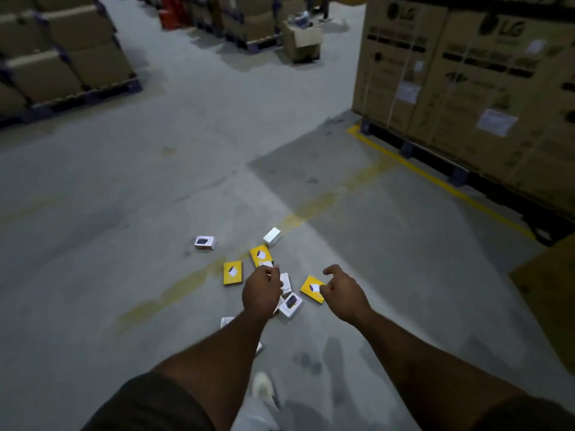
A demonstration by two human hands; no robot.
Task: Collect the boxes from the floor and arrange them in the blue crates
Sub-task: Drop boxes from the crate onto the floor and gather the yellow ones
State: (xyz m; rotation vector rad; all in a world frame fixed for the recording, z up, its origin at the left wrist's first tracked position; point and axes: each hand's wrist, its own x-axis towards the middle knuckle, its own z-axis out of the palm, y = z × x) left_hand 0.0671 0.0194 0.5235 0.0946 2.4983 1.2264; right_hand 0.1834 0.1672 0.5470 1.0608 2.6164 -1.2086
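Note:
Several small boxes lie scattered on the grey concrete floor. Three are yellow: one at the left (232,273), one further back (260,255) and one at the right (312,289). White boxes lie around them, one far left (205,242), one at the back (272,237) and one with a dark picture (290,304). My left hand (261,289) hovers over the middle of the pile, fingers loosely curled, holding nothing I can see. My right hand (340,289) hangs above the right yellow box, fingers relaxed and empty. No blue crate is in view.
Tall stacked cartons on a pallet (466,88) stand at the right behind a yellow floor line (435,178). More palletised cartons (59,57) stand at the far left. An open carton (300,42) sits down the aisle. My shoe (263,387) shows below.

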